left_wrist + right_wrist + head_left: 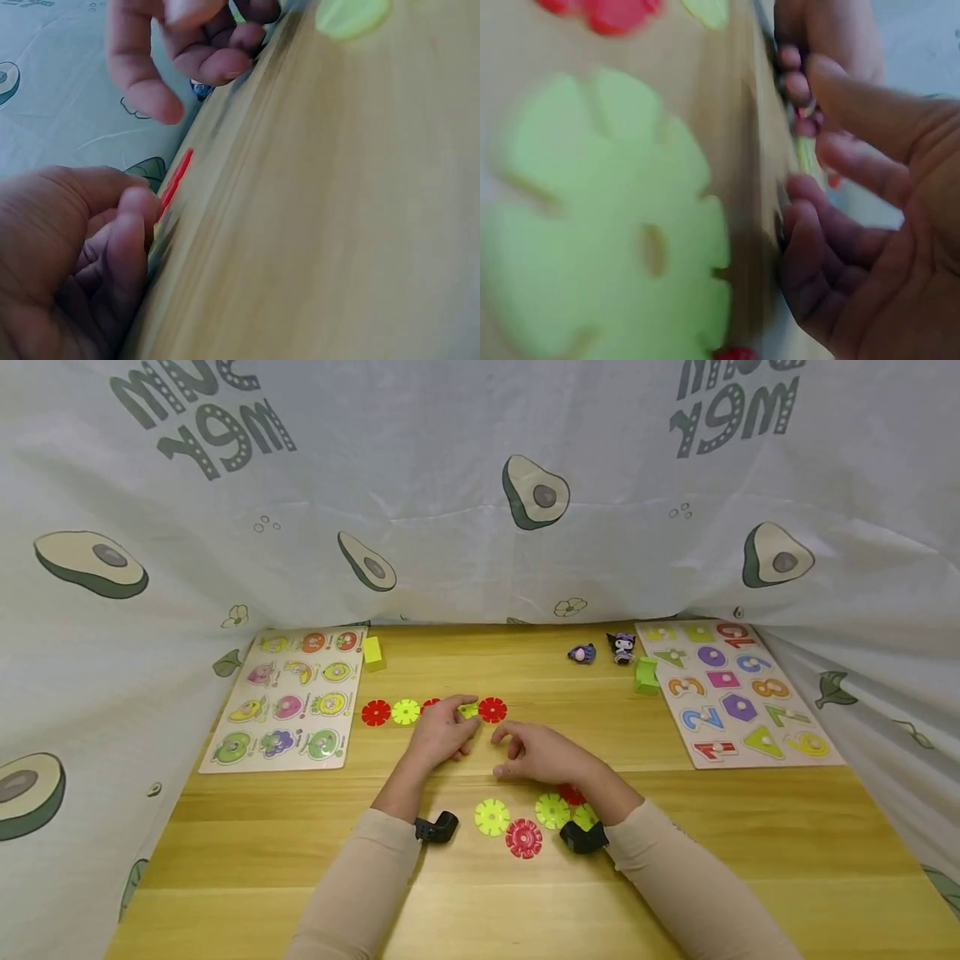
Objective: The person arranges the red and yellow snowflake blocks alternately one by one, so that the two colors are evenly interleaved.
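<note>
In the head view, my left hand [441,731] is over a row of notched plastic discs. Its index finger and thumb lie at opposite edges of a yellow-green disc [468,710], partly covering it. A red disc [492,709] lies flat at the row's right end. Leftward are a partly hidden red disc [430,703], a yellow-green disc [406,712] and another red disc [377,712]. My right hand [543,753] hovers just right of the row, fingers loosely bent, nothing between them. The right wrist view shows a large blurred yellow-green disc [607,217] near that hand.
Nearer me lie loose discs, among them a yellow-green one [492,817] and a red one [523,838]; some are partly under the right forearm. A fruit puzzle board [281,700] lies left, a number board [738,693] right. Blocks and two small figures [621,647] stand at the back.
</note>
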Motion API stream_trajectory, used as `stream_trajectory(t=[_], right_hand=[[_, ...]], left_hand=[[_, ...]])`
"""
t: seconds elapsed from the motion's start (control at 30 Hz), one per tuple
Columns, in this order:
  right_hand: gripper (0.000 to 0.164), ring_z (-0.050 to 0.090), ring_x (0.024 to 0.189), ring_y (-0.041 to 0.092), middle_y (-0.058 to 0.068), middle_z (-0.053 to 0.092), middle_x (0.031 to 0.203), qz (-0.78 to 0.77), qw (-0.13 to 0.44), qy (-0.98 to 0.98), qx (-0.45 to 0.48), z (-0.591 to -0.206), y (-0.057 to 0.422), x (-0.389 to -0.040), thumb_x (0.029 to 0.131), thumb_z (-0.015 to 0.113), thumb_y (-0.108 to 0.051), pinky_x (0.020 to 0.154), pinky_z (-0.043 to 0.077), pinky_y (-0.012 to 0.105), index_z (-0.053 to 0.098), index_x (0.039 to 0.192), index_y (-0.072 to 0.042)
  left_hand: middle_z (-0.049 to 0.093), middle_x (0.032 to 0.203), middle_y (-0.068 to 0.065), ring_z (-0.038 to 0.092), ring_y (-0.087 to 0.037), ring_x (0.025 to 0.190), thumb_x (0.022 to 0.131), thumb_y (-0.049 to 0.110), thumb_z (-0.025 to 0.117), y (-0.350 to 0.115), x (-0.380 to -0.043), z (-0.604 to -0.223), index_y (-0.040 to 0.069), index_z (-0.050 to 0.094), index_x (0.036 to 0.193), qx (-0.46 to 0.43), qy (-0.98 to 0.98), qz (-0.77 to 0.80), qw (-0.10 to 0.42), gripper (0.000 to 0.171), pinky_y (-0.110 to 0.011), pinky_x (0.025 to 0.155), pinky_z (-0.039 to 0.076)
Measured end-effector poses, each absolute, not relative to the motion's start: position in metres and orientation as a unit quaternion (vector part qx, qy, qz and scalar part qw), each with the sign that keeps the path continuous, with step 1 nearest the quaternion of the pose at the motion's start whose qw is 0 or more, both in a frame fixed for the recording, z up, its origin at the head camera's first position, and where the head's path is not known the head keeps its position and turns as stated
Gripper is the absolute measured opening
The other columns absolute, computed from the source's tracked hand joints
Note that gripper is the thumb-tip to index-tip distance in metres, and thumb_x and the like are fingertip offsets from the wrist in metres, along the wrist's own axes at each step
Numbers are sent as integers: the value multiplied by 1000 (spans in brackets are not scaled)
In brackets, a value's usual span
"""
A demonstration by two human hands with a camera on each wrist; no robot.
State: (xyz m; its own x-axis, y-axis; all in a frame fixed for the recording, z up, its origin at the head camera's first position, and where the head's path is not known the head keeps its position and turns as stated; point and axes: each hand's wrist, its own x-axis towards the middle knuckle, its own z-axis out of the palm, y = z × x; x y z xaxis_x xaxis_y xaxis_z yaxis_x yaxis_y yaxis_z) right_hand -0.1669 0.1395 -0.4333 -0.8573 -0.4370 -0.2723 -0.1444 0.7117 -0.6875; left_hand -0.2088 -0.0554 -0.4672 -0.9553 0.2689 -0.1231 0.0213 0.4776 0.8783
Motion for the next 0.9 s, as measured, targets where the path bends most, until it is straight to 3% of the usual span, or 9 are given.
stream_trajectory(t=[0.17,0.47,0.7,0.9], right_hand=[[38,52,79,16,-2,57,90,-325,241,882,-240,-431,139,-141,75,77,-31,69,45,31,63,108,-21],[44,47,91,10,-11,53,96,-274,224,881,-312,-434,135,-119,71,80,-34,78,41,27,64,111,-28],[38,43,89,11,-10,51,92,-253,204,894,-309,-434,132,-116,70,81,-32,76,40,27,62,103,-28],[33,47,73,11,-6,51,77,-312,219,884,-270,-435,133,-118,73,79,-27,63,41,26,52,91,-24]], left_hand=[[59,63,-7,57,-21,42,89,27,62,-45,-211,-469,18,52,131,103,831,530,134,44,-33,41,50],[56,52,-5,53,-18,37,90,32,60,-35,-211,-466,22,53,131,82,873,458,144,43,-32,39,47],[57,52,-4,54,-18,37,90,33,60,-34,-211,-467,22,54,130,78,879,449,144,42,-31,39,47],[57,52,-4,54,-18,37,90,32,61,-34,-211,-467,22,54,130,73,877,452,147,42,-31,39,46]])
